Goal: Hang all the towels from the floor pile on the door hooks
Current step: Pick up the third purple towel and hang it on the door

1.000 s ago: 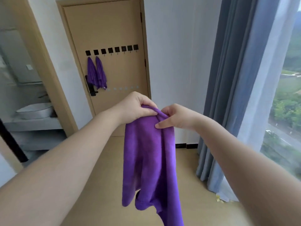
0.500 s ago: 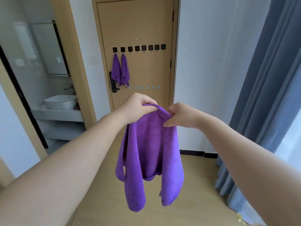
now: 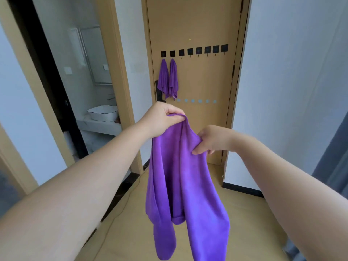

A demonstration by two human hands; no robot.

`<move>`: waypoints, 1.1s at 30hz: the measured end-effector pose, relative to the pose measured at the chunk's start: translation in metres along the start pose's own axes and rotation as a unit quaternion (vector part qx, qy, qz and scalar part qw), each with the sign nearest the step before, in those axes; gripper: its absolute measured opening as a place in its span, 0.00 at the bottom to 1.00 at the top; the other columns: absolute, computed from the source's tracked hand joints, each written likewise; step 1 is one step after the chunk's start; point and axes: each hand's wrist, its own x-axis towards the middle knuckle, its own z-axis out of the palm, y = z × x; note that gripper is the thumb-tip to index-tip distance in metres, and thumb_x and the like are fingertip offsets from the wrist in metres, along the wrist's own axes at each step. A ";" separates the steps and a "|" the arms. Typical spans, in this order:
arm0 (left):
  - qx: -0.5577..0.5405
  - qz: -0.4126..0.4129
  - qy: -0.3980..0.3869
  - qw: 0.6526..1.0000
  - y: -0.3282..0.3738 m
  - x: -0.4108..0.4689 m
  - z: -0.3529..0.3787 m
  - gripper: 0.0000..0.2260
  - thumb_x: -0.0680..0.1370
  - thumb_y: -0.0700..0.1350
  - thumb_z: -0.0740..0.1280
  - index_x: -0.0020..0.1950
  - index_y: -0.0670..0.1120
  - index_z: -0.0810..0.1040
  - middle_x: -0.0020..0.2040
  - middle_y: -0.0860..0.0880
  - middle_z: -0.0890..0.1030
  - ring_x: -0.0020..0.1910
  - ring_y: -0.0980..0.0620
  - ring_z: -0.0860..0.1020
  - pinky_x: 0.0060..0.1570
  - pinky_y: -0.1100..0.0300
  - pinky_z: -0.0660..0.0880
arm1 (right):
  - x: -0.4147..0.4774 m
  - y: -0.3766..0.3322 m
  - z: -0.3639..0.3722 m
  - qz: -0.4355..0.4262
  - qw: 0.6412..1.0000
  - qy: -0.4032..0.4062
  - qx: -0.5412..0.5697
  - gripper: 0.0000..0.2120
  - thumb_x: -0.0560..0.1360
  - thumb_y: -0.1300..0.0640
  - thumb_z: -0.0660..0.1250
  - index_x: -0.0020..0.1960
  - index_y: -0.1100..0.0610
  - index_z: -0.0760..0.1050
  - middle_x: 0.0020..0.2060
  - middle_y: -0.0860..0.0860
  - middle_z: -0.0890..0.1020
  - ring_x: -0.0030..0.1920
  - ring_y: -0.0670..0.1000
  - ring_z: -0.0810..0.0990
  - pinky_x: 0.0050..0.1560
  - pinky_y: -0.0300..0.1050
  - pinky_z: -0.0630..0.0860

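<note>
A purple towel (image 3: 185, 187) hangs in front of me, held by its top edge. My left hand (image 3: 162, 119) pinches the upper left corner; my right hand (image 3: 212, 139) grips the edge a little lower to the right. Ahead is a tan door (image 3: 207, 25) with a row of several black hooks (image 3: 194, 51). Two purple towels (image 3: 167, 80) hang from the two leftmost hooks; the other hooks are bare. The floor pile is out of view.
A black door handle (image 3: 158, 94) sits just below the hung towels. On the left, an open bathroom doorway shows a white basin (image 3: 102, 113) on a counter. A grey curtain (image 3: 333, 157) hangs at the right edge. Tan floor (image 3: 128, 232) lies below.
My view has swung right to left and nearer to the door, which now sits straight ahead and larger. My hands have drawn slightly apart along the towel's top edge, the right one lower.
</note>
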 end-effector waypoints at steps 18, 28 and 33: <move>0.055 -0.054 0.059 0.995 -0.076 0.167 0.053 0.05 0.77 0.41 0.68 0.46 0.48 0.84 0.39 0.61 0.80 0.37 0.69 0.76 0.38 0.77 0.68 | 0.158 0.071 -0.094 -0.066 0.994 0.084 0.034 0.02 0.70 0.60 0.73 0.41 0.58 0.80 0.31 0.50 0.78 0.32 0.49 0.75 0.34 0.38 0.72; 0.007 -0.090 -0.009 0.996 -0.177 0.277 0.007 0.07 0.78 0.42 0.67 0.54 0.45 0.82 0.41 0.57 0.80 0.36 0.66 0.75 0.34 0.75 0.71 | 0.316 0.042 -0.129 0.026 0.963 0.174 0.207 0.16 0.74 0.72 0.54 0.42 0.57 0.76 0.39 0.57 0.79 0.40 0.56 0.81 0.51 0.53 0.81; -0.041 -0.150 -0.049 0.987 -0.221 0.333 -0.028 0.10 0.80 0.43 0.64 0.59 0.43 0.80 0.32 0.53 0.77 0.30 0.59 0.56 0.28 0.60 0.74 | 0.382 0.023 -0.152 0.015 0.961 0.218 0.170 0.15 0.73 0.67 0.55 0.42 0.56 0.78 0.38 0.56 0.79 0.39 0.53 0.77 0.44 0.46 0.78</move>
